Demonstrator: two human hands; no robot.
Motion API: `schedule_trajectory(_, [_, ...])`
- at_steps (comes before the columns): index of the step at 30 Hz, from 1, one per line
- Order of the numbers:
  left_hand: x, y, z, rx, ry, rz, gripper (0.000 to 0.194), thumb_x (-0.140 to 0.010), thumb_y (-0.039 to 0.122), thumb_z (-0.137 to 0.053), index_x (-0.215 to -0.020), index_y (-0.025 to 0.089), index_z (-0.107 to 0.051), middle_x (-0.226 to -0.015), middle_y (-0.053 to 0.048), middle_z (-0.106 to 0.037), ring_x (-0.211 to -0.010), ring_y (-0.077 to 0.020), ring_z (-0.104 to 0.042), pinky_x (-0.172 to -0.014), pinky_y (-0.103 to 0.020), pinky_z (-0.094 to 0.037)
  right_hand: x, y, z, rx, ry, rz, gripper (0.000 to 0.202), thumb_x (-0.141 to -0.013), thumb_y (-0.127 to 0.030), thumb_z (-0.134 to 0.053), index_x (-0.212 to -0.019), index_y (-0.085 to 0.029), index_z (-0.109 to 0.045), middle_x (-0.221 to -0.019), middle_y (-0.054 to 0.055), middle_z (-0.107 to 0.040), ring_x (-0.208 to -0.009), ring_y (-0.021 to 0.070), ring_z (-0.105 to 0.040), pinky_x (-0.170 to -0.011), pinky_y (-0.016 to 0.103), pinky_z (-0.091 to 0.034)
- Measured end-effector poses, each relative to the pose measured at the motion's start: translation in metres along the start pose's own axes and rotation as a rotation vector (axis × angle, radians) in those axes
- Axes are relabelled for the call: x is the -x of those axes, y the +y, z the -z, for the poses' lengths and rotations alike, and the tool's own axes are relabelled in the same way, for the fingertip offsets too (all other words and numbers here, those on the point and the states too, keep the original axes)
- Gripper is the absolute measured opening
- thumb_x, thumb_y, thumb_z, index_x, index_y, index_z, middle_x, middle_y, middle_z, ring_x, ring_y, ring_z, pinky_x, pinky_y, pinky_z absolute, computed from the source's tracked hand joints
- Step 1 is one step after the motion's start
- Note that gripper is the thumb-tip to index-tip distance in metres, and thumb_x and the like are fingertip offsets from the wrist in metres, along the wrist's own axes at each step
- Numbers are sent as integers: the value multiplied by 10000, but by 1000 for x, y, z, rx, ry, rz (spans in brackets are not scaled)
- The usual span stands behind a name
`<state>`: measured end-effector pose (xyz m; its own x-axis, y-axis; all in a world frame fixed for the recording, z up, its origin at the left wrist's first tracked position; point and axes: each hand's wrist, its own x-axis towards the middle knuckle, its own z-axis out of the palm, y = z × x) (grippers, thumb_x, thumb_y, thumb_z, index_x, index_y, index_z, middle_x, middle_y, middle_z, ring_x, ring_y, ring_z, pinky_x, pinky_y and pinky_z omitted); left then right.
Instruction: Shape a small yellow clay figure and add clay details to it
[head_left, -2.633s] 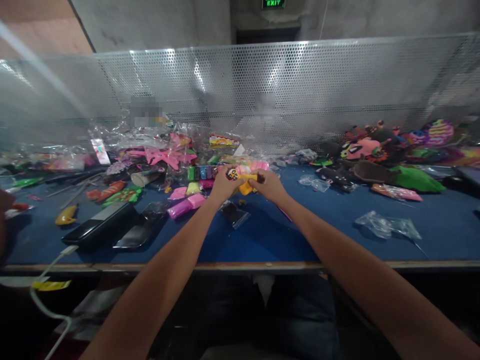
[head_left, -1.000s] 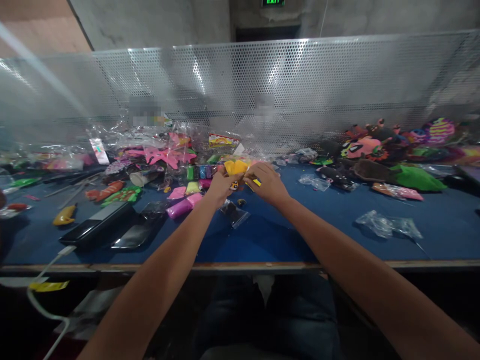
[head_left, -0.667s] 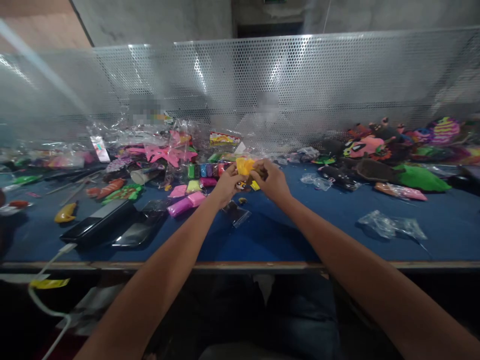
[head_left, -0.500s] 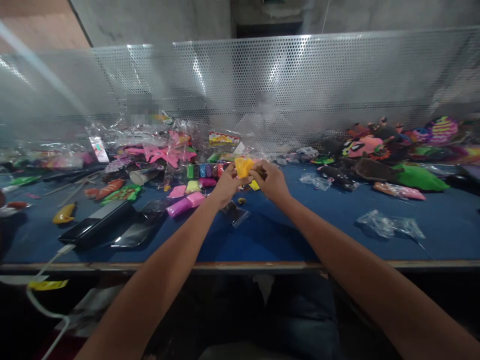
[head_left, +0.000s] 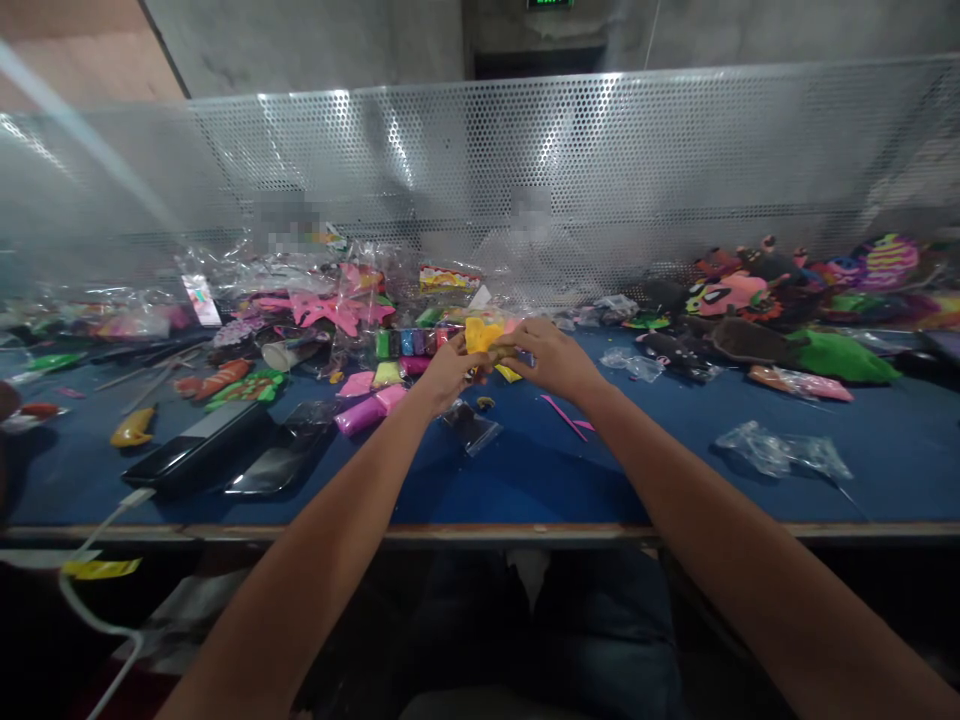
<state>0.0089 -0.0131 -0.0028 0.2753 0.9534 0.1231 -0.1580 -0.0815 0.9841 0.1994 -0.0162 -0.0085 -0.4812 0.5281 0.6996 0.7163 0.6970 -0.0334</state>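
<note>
A soft yellow lump that looks like modelling clay [head_left: 482, 334] is held above the table between both hands. My left hand [head_left: 448, 374] pinches it from the left with thumb and fingers. From the right, my right hand [head_left: 546, 356] has its fingers closed at the lump's edge; part of the grip is hidden. Under the hands lies a small yellow packet [head_left: 508, 373]. Below them are a dark packet in clear film [head_left: 471, 428] and a small brownish bit [head_left: 485, 403]. Pink thin sticks [head_left: 564, 416] lie beside my right forearm.
Wrapped coloured clay packets [head_left: 361, 415] lie left of my hands. A black power bank [head_left: 199, 445] with a white cable sits front left. Crumpled clear film [head_left: 780, 452] and dark and green soft shapes [head_left: 840, 356] are right. A perforated metal screen [head_left: 540, 150] stands behind.
My right hand has turned more over the yellow clay and shifted slightly right. The clay looks lower and flatter. Pink sticks now show beside my right forearm.
</note>
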Motion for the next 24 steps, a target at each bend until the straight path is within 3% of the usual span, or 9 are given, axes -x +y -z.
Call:
schedule_trajectory(5, [2,0,-1,-15,-5,-2,462,-596,131,-813,-1003,154,-595,-791,-5,-647,-590,-79,-556,-534,-216,-436,-1,-3,2,1,-52,7,204,-913,-307,-613,-1089,-255,-703,-1022,74,-631,-1007,233,-564,-821,347,-471])
schedule_trajectory(13, [0,-1,1,-47,-36,-3,431,-606,112,-796,-998,149,-622,-804,-13,-650,-611,-87,-560,-541,-214,-440,0,4,-9,-195,42,-51,132,-854,-292,-665,-963,-227,-703,-982,74,-616,-961,226,-575,-871,395,-481])
schedule_trajectory(17, [0,-1,5,-130,-17,5,502,-610,80,-776,-1080,149,-616,-843,-24,-666,-609,-90,-574,-539,-217,-441,-1,4,-15,-433,149,-264,349,-823,-370,-662,-1140,-225,-653,-1075,96,-629,-918,221,-599,-817,403,-526])
schedule_trajectory(21, [-3,-3,9,-236,-36,22,652,-586,56,-799,-1193,150,-579,-773,-13,-652,-587,-100,-583,-541,-228,-446,-2,5,-25,-767,7,-582,442,-786,-415,-666,-1159,-184,-619,-995,99,-669,-775,208,-640,-610,342,-555])
schedule_trajectory(24, [-7,-5,12,-162,27,-20,672,-594,99,-819,-1209,173,-561,-773,4,-636,-594,-85,-568,-555,-218,-442,-1,7,-32,-912,-59,-672,396,-730,-402,-724,-1045,-178,-637,-918,78,-692,-725,193,-654,-569,305,-552])
